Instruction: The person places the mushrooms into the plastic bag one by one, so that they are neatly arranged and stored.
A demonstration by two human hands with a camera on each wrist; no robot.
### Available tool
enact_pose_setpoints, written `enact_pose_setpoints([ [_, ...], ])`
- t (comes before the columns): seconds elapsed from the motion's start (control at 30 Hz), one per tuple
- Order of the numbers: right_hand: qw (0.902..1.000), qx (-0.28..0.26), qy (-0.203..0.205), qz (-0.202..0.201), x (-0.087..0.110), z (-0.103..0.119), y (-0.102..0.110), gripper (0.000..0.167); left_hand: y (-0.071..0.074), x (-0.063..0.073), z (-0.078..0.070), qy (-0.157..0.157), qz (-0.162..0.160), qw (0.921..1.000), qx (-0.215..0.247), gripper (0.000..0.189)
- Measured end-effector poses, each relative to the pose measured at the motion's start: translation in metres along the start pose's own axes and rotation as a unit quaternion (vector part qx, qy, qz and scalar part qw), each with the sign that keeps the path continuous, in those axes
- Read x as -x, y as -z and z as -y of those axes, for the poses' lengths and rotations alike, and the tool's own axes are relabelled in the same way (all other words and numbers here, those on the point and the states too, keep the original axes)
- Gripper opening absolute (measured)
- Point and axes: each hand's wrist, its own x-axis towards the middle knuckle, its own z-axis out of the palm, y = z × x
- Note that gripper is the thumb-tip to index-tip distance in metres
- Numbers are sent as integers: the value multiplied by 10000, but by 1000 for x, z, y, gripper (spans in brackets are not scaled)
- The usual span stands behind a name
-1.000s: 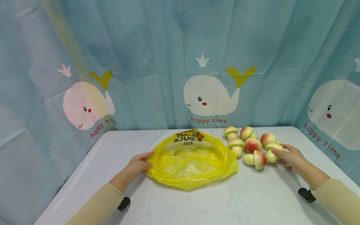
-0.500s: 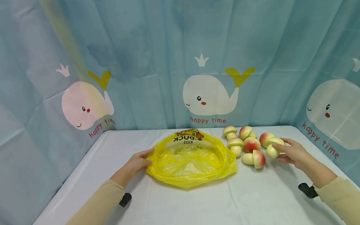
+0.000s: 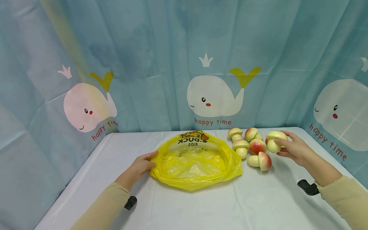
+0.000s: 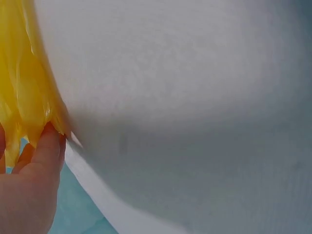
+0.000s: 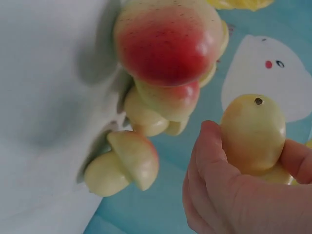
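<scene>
Left hand [image 3: 140, 166]: I pinch the yellow bag [image 3: 189, 185] by its edge.
Right hand [image 3: 296, 149]: I grip a pale mushroom [image 3: 275, 136].
Other mushrooms [image 3: 258, 146]: clustered on the table [image 3: 217, 212].

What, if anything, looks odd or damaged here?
The lettering at the back of the yellow bag reads backwards, probably because it is printed outside and shows through. I see nothing spilled or torn.
</scene>
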Motion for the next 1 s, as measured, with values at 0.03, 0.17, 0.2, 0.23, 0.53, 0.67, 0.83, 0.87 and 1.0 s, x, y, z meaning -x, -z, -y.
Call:
enact_pose_setpoints([
  [0.03,10000,-38,24,28,0,2,-1,79,0,0,0,-9,-4,10000,4,56],
  [0.17,9997,-154,83,184,0,8,-5,78,0,-1,1,-30,-3,10000,42,57],
  [0.2,9996,-159,82,216,0,9,-7,78,-1,0,1,-33,-4,10000,69,57],
  [0.23,9995,-175,84,252,0,10,-9,79,-1,0,1,-41,6,10000,80,57],
  [0.53,9970,-257,416,600,-5,17,-29,65,-2,4,2,49,-18,10000,76,56],
  [0.67,9967,-259,405,651,-6,21,-37,62,-3,4,1,50,-21,10000,73,56],
  [0.83,9965,-448,270,649,-7,28,-47,77,-3,4,-1,71,-69,9999,44,57],
  [0.87,9967,-450,243,638,-6,29,-49,79,-3,4,-1,83,-92,9999,64,57],
  [1.0,9964,-524,150,654,-7,34,-57,79,-3,5,-1,128,-114,9998,81,57],
])
